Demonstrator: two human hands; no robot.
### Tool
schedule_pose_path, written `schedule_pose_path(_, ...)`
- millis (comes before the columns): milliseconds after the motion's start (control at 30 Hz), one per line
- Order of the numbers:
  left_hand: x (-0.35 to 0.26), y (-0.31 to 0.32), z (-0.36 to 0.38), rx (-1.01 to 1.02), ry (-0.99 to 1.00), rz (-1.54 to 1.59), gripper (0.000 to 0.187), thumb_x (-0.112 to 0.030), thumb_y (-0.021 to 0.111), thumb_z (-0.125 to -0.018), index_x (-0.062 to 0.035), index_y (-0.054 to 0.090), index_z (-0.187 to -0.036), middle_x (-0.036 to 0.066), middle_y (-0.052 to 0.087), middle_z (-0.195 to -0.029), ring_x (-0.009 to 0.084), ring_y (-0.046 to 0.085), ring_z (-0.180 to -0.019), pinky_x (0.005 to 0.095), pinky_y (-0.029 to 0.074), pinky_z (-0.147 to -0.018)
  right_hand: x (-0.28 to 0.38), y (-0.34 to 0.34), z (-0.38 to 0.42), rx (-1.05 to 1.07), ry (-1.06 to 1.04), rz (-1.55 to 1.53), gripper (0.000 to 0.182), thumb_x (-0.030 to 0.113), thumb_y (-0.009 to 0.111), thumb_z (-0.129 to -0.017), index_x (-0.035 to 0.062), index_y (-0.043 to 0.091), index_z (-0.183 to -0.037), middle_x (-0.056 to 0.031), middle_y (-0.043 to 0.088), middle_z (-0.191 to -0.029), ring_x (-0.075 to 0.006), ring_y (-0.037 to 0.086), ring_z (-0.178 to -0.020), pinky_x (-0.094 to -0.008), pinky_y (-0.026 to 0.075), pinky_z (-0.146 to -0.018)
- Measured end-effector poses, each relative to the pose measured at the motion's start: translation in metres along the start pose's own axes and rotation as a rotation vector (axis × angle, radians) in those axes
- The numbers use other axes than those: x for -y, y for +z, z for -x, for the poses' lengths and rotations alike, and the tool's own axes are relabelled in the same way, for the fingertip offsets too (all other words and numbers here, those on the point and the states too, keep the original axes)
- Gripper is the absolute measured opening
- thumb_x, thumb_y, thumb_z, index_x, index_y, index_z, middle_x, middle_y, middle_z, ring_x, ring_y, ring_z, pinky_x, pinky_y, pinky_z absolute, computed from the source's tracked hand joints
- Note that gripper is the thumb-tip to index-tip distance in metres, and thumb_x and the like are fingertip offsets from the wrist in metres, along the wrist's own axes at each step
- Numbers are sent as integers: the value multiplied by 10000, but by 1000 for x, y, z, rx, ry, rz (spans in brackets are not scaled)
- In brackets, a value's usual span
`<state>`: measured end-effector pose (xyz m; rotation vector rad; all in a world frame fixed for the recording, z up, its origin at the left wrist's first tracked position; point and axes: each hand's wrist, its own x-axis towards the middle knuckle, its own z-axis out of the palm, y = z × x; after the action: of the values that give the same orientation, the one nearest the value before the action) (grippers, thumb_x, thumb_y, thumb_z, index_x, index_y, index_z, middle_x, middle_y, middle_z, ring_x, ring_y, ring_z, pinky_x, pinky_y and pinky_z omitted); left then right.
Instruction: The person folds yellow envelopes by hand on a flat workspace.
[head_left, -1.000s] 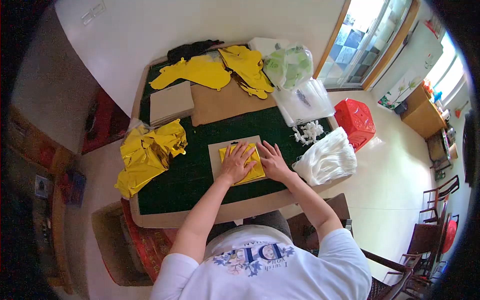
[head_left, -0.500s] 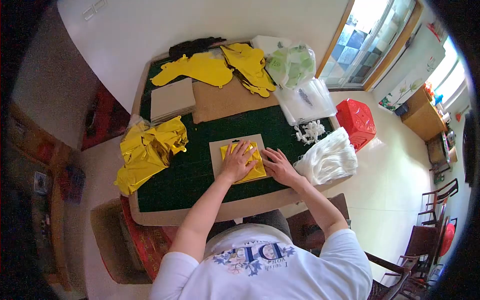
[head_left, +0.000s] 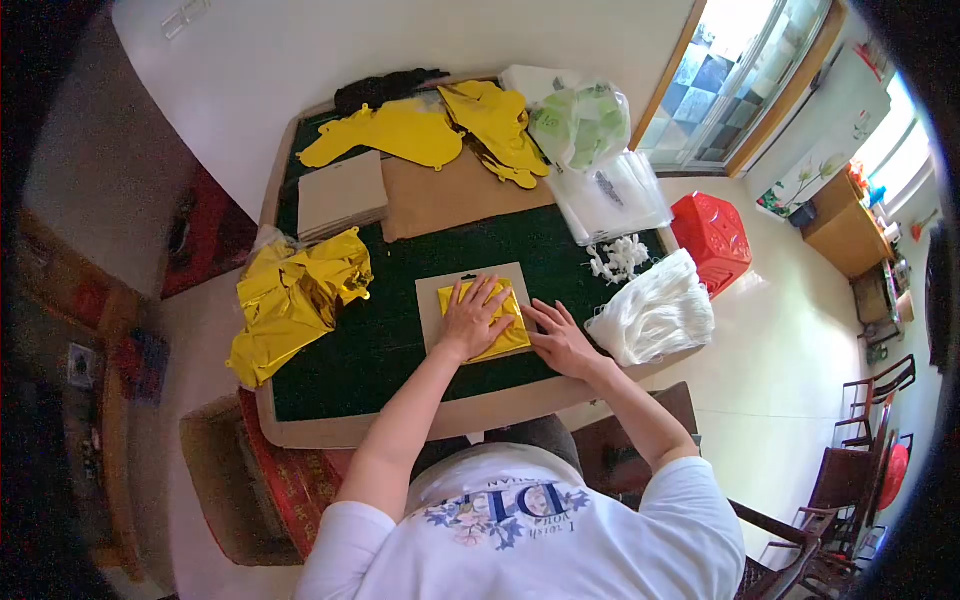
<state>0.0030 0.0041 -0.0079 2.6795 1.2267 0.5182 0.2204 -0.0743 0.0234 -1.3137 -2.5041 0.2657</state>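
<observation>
A folded gold foil sheet (head_left: 508,338) lies on a flat cardboard card (head_left: 430,300) near the front of the dark green table top. My left hand (head_left: 474,318) rests flat on the foil with its fingers spread. At the card's right edge lies my right hand (head_left: 560,336), its fingers stretched out over the green surface and touching the edge. Neither hand grips anything. To the left is a crumpled pile of gold foil balloons (head_left: 300,295). A bundle of white string (head_left: 655,312) sits just right of my right hand.
A stack of cardboard cards (head_left: 340,195) lies at the back left. Behind it are flat yellow foil shapes (head_left: 395,135). Clear plastic bags (head_left: 612,200) and small white pieces (head_left: 618,258) lie at the right. A red container (head_left: 710,240) stands beyond the table's right edge.
Both hands keep nearly the same place on the foil and card. The whole view has shifted very slightly.
</observation>
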Motion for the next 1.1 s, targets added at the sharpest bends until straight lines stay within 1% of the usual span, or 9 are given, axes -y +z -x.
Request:
schedule_pose_path(133,-2,-4,-1,47,-22,-9,562,-515,458,-929,-212,413,-1400,93,323,-1500,271,255,-1409,527,145,-1144,-1,0,-1,24,-6,-3,306,144,607,-845,157,625,-1150,-119,394,-1434,-321,310,-1373,-556,231,-1113)
schedule_pose_path(200,-2,-4,-1,71,-31,-19,563,-514,458,-928,-211,412,-1401,94,316,-1504,268,247,-1412,526,143,-1146,-7,6,2,-86,42,-210,322,109,618,-830,138,623,-1150,-123,411,-1417,-326,329,-1359,-558,248,-1105)
schedule_pose_path(333,-2,-5,-1,70,-39,12,578,-530,457,-922,-214,409,-1403,92,312,-1506,267,236,-1417,518,134,-1148,-5,4,3,-102,70,-236,346,77,618,-817,119,615,-1161,-127,420,-1408,-328,346,-1347,-560,255,-1100)
schedule_pose_path(533,-2,-5,0,51,-28,22,585,-542,462,-914,-216,421,-1398,90,324,-1502,268,241,-1413,519,134,-1144,4,-2,-6,-36,-13,-61,231,42,635,-775,67,669,-1001,-146,443,-1383,-332,378,-1328,-555,268,-1095)
schedule_pose_path(600,-3,-6,-1,41,-22,11,584,-540,468,-913,-216,424,-1397,89,328,-1500,268,243,-1412,521,134,-1143,4,-4,-7,-70,-34,-90,195,26,638,-760,55,683,-948,-147,465,-1365,-338,392,-1318,-535,287,-1088)
schedule_pose_path(733,-3,-6,-1,62,-24,-8,600,-548,489,-899,-216,430,-1396,88,328,-1500,264,243,-1411,522,132,-1144,-9,2,-8,-158,-9,-249,222,12,633,-759,56,682,-971,-148,532,-1297,-338,464,-1250,-473,367,-1044)
schedule_pose_path(800,-3,-5,-1,71,-20,-22,607,-552,493,-895,-217,429,-1397,86,327,-1501,263,243,-1411,522,132,-1144,-18,2,-15,-209,204,-392,242,1,622,-767,63,684,-993,-139,594,-1203,-338,532,-1151,-420,439,-972)
schedule_pose_path(933,-5,-7,-2,96,-31,-16,620,-564,483,-895,-220,422,-1407,80,320,-1506,260,237,-1414,520,127,-1146,-27,13,-50,-376,203,-164,276,-2,611,-765,90,695,-1011,-119,615,-1139,-333,554,-1075,-413,471,-911)
schedule_pose_path(1100,-3,-3,-3,97,-49,-38,642,-602,472,-884,-268,392,-1427,50,322,-1507,240,225,-1423,519,103,-1159,-31,24,-67,-346,239,-31,332,35,629,-733,144,698,-1039,-106,590,-1135,-314,530,-1078,-413,460,-885)
